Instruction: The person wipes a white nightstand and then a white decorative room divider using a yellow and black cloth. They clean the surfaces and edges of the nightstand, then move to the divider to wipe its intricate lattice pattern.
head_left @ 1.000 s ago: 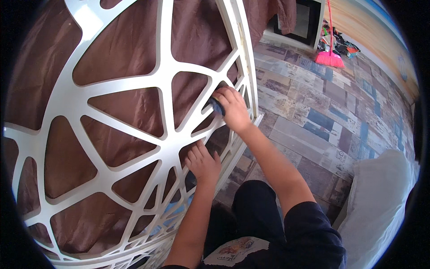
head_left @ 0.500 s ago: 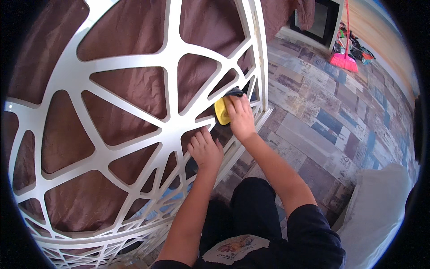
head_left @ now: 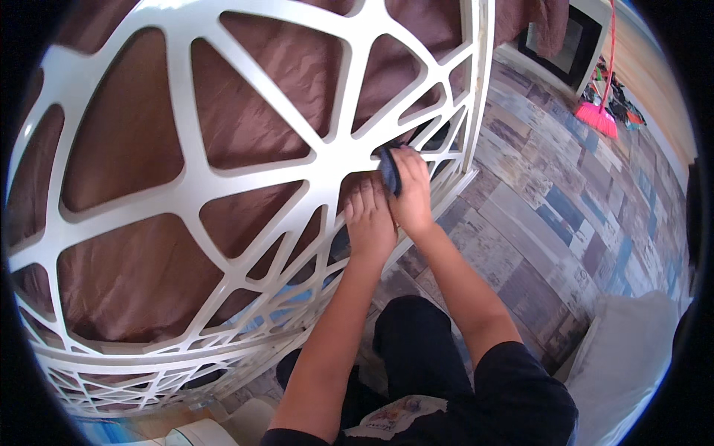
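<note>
One dark pad [head_left: 390, 171], longest near to far, is held left in the right hand [head_left: 413, 189]; left hand [head_left: 372, 229]: can't tell its grip.

Toward three o'clock I have a floor [head_left: 535, 201] of patchwork planks in greys, browns and blues, reaching a tan wall [head_left: 653, 74] at two. Between one and two I see a pale cabinet [head_left: 561, 46] with a dark front, near a pink broom [head_left: 597, 119]; whitish fabric [head_left: 623, 346] hangs in folds at my four o'clock.

A white lattice [head_left: 329, 160] backed by brown cloth [head_left: 123, 134] blocks the left, but space over the floor [head_left: 535, 230] is free.
</note>
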Tool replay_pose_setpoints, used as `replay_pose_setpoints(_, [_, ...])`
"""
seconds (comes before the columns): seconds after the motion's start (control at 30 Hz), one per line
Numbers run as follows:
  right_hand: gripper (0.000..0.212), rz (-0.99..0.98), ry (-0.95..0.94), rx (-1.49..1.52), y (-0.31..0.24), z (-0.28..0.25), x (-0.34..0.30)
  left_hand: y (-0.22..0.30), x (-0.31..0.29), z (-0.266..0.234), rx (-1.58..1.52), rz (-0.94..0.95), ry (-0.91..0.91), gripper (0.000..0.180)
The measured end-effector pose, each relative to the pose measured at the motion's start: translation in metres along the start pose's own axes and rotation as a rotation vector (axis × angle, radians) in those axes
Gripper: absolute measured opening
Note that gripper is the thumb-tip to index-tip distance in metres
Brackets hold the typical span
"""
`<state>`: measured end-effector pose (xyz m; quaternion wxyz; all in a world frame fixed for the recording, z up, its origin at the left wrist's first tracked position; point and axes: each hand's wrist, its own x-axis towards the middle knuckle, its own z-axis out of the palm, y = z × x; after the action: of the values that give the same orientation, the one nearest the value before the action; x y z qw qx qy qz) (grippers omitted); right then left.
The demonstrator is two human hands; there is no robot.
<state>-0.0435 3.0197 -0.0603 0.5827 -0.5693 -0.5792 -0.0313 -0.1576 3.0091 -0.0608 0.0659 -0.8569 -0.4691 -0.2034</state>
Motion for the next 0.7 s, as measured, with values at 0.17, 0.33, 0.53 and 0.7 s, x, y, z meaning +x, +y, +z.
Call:
replay_pose_setpoints(0.17, [0.076, 0.056, -0.032, -0.078, -0.006, 0.014, -0.026, -0.010, -0.049, -0.017, -0.154, 0.066, 0.060, 0.064])
replay_pose_setpoints(0.33, [0.071, 0.086, -0.094, -0.270, -0.023, 0.041, -0.067, -0.042, -0.104, -0.038, -0.083, -0.044, 0.301, 0.074])
replay_pose_setpoints(0.53, [0.040, -0.217, -0.210, -0.240, -0.065, 0.030, -0.085, -0.060, -0.101, -0.059, 0.018, -0.253, 0.050, 0.071])
replay_pose_setpoints(0.7, [0.033, -0.374, -0.215, -0.295, -0.037, 0.013, -0.055, -0.068, -0.098, -0.057, -0.032, -0.257, 0.077, 0.064])
